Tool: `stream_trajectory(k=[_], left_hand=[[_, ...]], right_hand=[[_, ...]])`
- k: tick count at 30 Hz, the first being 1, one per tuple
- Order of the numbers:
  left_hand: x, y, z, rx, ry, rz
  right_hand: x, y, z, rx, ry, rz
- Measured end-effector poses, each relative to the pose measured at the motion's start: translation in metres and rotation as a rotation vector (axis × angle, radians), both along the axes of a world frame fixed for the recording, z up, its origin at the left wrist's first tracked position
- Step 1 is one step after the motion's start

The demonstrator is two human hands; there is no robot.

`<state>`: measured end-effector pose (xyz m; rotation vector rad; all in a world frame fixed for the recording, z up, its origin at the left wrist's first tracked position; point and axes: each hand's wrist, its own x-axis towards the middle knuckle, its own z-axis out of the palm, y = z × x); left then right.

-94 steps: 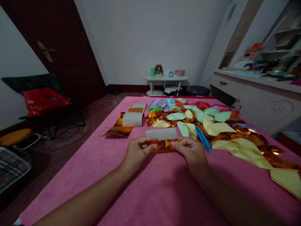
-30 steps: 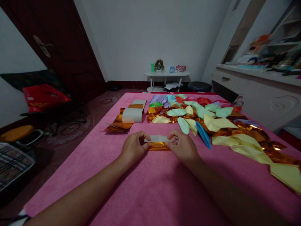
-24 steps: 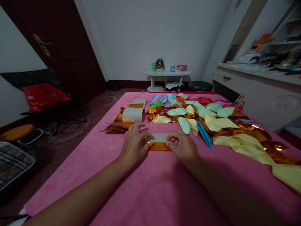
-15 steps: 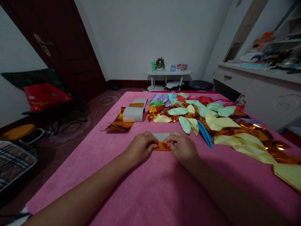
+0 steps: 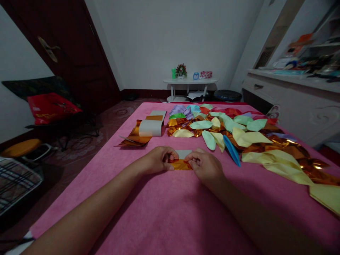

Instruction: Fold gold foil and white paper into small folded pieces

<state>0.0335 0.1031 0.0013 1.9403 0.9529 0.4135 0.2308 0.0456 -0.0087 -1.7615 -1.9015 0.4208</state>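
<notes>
A small sheet of gold foil paper (image 5: pixel 182 164) with a grey backing lies on the pink-covered table (image 5: pixel 159 212), its near part folded over so the gold side shows. My left hand (image 5: pixel 160 159) pinches its left end between thumb and fingers. At the right end, the fingers of my right hand (image 5: pixel 204 163) are closed on the same sheet. Beyond my left hand sits a loose stack of gold and grey sheets (image 5: pixel 151 128), partly curled.
Folded paper pieces in green, yellow (image 5: pixel 249 137), purple and gold spread over the table's right and far side. A blue folded piece (image 5: pixel 232 150) lies beyond my right hand. A white side table (image 5: pixel 190 81) stands by the wall.
My left hand has shifted slightly left and its fingers have changed their hold, so more of the gold strip shows. My right hand has hardly moved.
</notes>
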Motion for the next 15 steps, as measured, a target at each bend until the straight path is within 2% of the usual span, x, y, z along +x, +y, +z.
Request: stream_trajectory(k=[3, 7, 9, 10, 13, 15], left_hand=[[0.004, 0.0, -0.003, 0.013, 0.017, 0.04], [0.017, -0.01, -0.007, 0.322, 0.162, 0.213], [0.018, -0.012, -0.006, 0.372, 0.182, 0.235], [0.017, -0.011, -0.005, 0.327, 0.161, 0.205], [0.008, -0.005, -0.002, 0.024, 0.022, 0.034], [0.003, -0.002, -0.001, -0.062, -0.041, 0.0]], right_hand=[[-0.001, 0.0, 0.001, 0.012, -0.015, -0.001], [-0.003, -0.001, 0.001, 0.009, -0.022, -0.011], [-0.002, -0.001, 0.001, 0.004, -0.019, -0.014], [-0.002, -0.001, 0.0, 0.003, -0.016, -0.01], [0.001, -0.001, 0.001, -0.009, -0.008, 0.009], [0.002, -0.001, 0.003, -0.002, -0.039, 0.014]])
